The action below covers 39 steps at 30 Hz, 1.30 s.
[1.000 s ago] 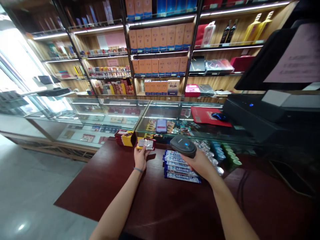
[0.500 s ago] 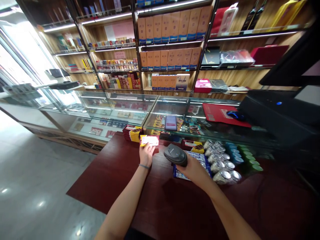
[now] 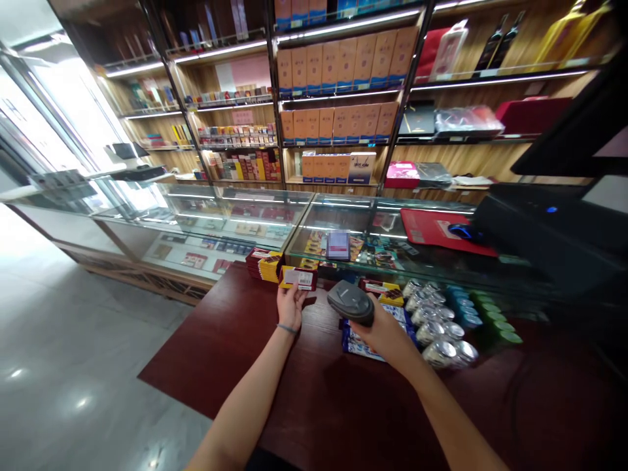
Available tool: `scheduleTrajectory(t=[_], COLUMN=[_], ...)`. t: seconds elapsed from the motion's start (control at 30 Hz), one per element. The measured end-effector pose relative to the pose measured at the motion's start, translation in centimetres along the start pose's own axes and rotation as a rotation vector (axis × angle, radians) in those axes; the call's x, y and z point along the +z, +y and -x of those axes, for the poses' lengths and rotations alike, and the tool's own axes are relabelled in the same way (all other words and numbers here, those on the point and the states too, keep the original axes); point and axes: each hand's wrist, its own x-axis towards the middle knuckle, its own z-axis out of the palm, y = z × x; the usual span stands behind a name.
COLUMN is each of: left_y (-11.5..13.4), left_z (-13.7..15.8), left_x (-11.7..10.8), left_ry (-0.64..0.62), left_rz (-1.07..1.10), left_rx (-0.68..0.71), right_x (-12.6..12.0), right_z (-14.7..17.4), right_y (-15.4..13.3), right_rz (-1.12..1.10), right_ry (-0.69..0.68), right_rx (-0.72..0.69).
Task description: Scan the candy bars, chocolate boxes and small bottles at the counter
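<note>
My left hand (image 3: 290, 307) is closed on a flat red and yellow snack box (image 3: 298, 278), its white barcode label turned toward me. In my right hand (image 3: 383, 330) is a dark grey barcode scanner (image 3: 350, 302), its head directed left toward the box. Just left of the held box lies a stack of similar red and yellow boxes (image 3: 263, 265). More red and yellow boxes (image 3: 383, 291) lie beyond the scanner. Blue and white packets (image 3: 366, 347) rest beneath my right hand, which partly hides them.
Several silver-topped cans (image 3: 439, 353), blue cans (image 3: 464, 307) and green cans (image 3: 495, 317) stand right on the dark red counter (image 3: 216, 347). A glass display case (image 3: 245, 216) runs behind. On it are a red mat (image 3: 426, 229), a mouse (image 3: 464, 230) and black equipment (image 3: 530, 229).
The bright scanning light on the held box has gone, so its barcode label shows clearly. The whole view has shifted slightly; both hands keep their holds.
</note>
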Motion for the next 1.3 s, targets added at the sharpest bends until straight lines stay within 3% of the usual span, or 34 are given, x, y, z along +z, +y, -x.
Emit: scheduleTrajectory(t=[0.17,0.43,0.6,0.7,0.9,1.3], left_y=[1.1,5.9,10.6,12.8,14.2,13.8], left_z=[0.1,-1.3,-3.1,-4.7,-6.8,-9.2], left_x=[0.9,0.2,-2.4,-3.4,-3.7,-4.7], left_ry=[0.027,0.076,-0.088,-0.208,-0.31,-0.428], left_rz=[-0.149,-0.454,-1.015,-1.362,-1.732,-1.892], left_rx=[0.148,0.76,1.116,1.246,1.213,1.022], right_x=[0.5,1.7,2.2,2.4,2.9,4.3], right_z=[-0.2,-0.6,-0.4,-0.2,-0.4,-1.2], right_y=[0.7,1.1,0.8,0.4,-0.1,0.2], right_rz=[-0.058,-0.211,-0.243,-0.245,-0.252,-0.182], right_ry=[0.033,0.089,0.083,0.07,0.069,0.07], right_rx=[-0.025,-0.101,-0.151,-0.146,-0.168,-0.297])
